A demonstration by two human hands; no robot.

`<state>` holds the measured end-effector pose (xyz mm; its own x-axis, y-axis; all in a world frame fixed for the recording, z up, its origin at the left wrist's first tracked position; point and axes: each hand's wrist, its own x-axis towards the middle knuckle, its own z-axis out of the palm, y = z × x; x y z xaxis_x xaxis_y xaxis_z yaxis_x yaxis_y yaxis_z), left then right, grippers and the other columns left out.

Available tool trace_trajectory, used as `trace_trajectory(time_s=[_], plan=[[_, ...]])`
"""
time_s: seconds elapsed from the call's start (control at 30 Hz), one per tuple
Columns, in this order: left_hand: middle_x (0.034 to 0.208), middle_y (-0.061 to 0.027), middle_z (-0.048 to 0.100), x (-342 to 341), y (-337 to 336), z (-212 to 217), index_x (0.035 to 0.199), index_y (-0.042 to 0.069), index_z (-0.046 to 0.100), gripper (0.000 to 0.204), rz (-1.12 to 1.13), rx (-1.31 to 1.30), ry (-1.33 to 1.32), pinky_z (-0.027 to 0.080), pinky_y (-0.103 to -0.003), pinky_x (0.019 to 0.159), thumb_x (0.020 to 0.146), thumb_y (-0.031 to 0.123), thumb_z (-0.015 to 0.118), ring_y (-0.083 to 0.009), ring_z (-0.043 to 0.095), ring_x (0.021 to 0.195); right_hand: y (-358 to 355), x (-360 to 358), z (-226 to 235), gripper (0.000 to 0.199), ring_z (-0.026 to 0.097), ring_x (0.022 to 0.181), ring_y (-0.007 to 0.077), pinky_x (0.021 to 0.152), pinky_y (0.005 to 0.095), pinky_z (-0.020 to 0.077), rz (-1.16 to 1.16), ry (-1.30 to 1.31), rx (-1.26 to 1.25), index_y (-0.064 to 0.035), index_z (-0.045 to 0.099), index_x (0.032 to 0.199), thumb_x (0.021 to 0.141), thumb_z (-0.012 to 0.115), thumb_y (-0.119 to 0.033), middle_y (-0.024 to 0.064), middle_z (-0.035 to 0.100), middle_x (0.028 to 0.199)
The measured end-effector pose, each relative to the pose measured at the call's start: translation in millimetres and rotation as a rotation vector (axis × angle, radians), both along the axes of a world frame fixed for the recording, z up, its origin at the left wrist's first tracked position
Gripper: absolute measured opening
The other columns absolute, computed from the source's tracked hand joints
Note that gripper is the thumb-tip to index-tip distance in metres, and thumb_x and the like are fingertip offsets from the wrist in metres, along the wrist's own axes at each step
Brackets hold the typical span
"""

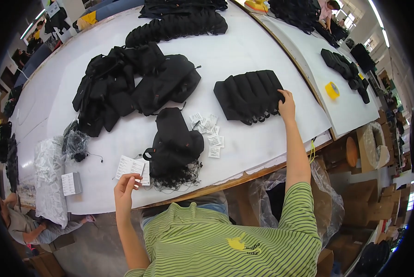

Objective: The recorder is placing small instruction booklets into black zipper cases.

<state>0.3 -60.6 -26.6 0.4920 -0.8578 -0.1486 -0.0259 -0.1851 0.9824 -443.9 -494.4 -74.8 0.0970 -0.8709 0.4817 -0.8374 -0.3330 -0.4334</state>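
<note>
My right hand (287, 105) reaches to the near-right part of a row of overlapping black fabric pouches (248, 94), with its fingers closed on the edge of the end one. Lower left, my left hand (126, 188) is closed in a pinch beside white printed cards (132, 166). What sits between its fingertips, if anything, is too small to make out. Right of those cards lies a black pouch (177, 143) with a tangle of thin black cords (177, 177) at its near end. Small white printed packets (211, 131) are scattered between that pouch and the row.
A heap of black bags (119, 87) lies left of centre, with a long row of black pouches (177, 28) behind it. Clear plastic bags (50, 175) and a small card stack (71, 183) stand at the left. Yellow tape (332, 90) sits on the right table; other people work farther off.
</note>
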Motion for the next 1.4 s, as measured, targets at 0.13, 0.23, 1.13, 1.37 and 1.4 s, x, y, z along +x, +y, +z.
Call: trace_trajectory(time_s=[0.13, 0.23, 1.13, 1.37, 1.4], plan=[[0.101, -0.0074, 0.063, 16, 3, -18, 0.105, 0.0, 0.061, 0.021, 0.157, -0.055, -0.15, 0.044, -0.027, 0.079, 0.093, 0.016, 0.055, -0.0145, 0.056, 0.091, -1, 3, -14, 0.052, 0.051, 0.12, 0.0312, 0.099, 0.0383, 0.0428, 0.021, -0.027, -0.035, -0.0158, 0.057, 0.124, 0.075, 0.053, 0.0, 0.0131, 0.048, 0.133], [0.111, -0.0103, 0.058, 22, 2, -25, 0.114, 0.0, 0.056, 0.03, 0.26, 0.025, -0.523, 0.043, -0.031, 0.085, 0.09, 0.018, 0.059, -0.0189, 0.053, 0.102, -3, -4, -12, 0.054, 0.051, 0.12, 0.0306, 0.101, 0.0379, 0.0415, 0.04, -0.309, -0.051, -0.013, 0.052, 0.129, 0.076, 0.053, -0.004, 0.0141, 0.047, 0.134], [0.092, -0.0162, 0.058, 37, 40, -40, 0.109, -0.004, 0.048, 0.027, 0.312, 0.268, -0.464, 0.041, -0.031, 0.081, 0.089, 0.012, 0.057, -0.0264, 0.053, 0.084, 254, 212, 30, 0.009, 0.053, 0.059, 0.0163, 0.056, 0.0294, 0.044, 0.625, -0.141, 0.348, -0.011, 0.062, 0.085, 0.078, 0.068, -0.011, 0.002, 0.055, 0.076], [0.098, -0.0116, 0.056, 32, 52, -17, 0.118, 0.002, 0.041, 0.032, 0.304, 0.041, -0.059, 0.041, -0.027, 0.079, 0.093, 0.017, 0.056, -0.0138, 0.048, 0.087, 322, 209, 18, 0.012, 0.056, 0.072, 0.0222, 0.059, 0.0331, 0.0467, 0.776, -0.012, 0.397, -0.0097, 0.061, 0.083, 0.075, 0.07, -0.009, 0.0042, 0.053, 0.081], [0.098, -0.0116, 0.056, 27, 48, -13, 0.118, 0.002, 0.041, 0.032, 0.311, 0.048, -0.057, 0.041, -0.027, 0.079, 0.093, 0.017, 0.056, -0.0138, 0.048, 0.087, 330, 213, 14, 0.014, 0.056, 0.075, 0.0227, 0.061, 0.0344, 0.0476, 0.792, 0.041, 0.439, -0.0083, 0.06, 0.082, 0.073, 0.072, -0.01, 0.0051, 0.05, 0.083]])
